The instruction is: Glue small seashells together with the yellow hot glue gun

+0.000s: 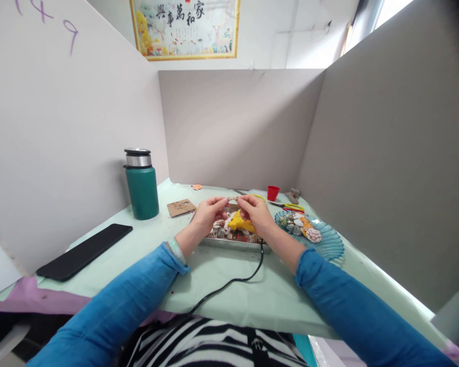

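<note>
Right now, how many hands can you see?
2: the left hand and the right hand, both holding a small piece over the metal tray. No other hands show.

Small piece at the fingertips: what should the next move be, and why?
Perhaps the left hand could hold the small piece alone, freeing the right hand for the yellow tool: both hands pinch the piece, and the tool lies below.

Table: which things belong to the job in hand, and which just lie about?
Likely the job: small piece between left hand and right hand; metal tray; shells; blue dish; yellow tool.
Likely lying about: green bottle; black slab; red cup.
</note>
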`<state>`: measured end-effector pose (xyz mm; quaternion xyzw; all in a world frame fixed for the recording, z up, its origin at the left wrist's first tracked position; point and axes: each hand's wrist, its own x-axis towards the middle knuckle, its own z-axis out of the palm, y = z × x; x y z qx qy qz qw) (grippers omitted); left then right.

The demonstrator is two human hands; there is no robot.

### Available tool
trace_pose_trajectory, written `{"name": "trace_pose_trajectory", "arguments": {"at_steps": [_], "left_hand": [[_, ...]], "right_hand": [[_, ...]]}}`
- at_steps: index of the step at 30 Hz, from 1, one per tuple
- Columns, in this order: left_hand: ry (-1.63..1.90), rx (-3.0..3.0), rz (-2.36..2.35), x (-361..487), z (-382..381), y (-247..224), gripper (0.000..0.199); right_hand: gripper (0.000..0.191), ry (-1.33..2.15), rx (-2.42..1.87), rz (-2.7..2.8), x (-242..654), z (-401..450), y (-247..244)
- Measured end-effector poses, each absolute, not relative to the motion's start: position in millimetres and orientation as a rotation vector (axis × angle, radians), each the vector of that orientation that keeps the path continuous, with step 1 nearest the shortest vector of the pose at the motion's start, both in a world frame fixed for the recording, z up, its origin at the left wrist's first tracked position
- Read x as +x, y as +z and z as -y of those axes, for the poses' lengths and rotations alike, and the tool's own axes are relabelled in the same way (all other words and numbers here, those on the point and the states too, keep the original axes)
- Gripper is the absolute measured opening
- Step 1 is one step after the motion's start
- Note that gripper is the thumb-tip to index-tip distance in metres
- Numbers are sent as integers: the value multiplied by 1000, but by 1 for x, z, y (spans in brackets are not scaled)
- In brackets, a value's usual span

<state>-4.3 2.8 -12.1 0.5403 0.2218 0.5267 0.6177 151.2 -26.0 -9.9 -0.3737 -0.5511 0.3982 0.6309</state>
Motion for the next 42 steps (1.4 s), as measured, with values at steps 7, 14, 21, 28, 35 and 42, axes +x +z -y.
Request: {"name": "trace_pose_trajectory", "arguments": {"at_steps": [7, 14, 21, 28, 35, 42], "left_hand": [[1199, 1243, -504, -5, -2, -12, 34], [1191, 1257, -512, -5, -3, -12, 31], [1180, 1261, -530, -5, -3, -13, 30], [1177, 1250, -556, -5, -1, -12, 28], [1189, 1258, -589, -5, -1, -11, 27], [1198, 1238, -581, -5, -1, -12, 29]], "right_hand": [[29, 914, -835, 1263, 151, 25, -10], [28, 902, -853, 1272, 151, 26, -11], [28, 907, -868, 1262, 151, 26, -10], [27, 887, -860, 1279, 152, 25, -11], [28, 841, -885, 1302, 152, 21, -16], [29, 840, -909, 1295, 150, 24, -14]]}}
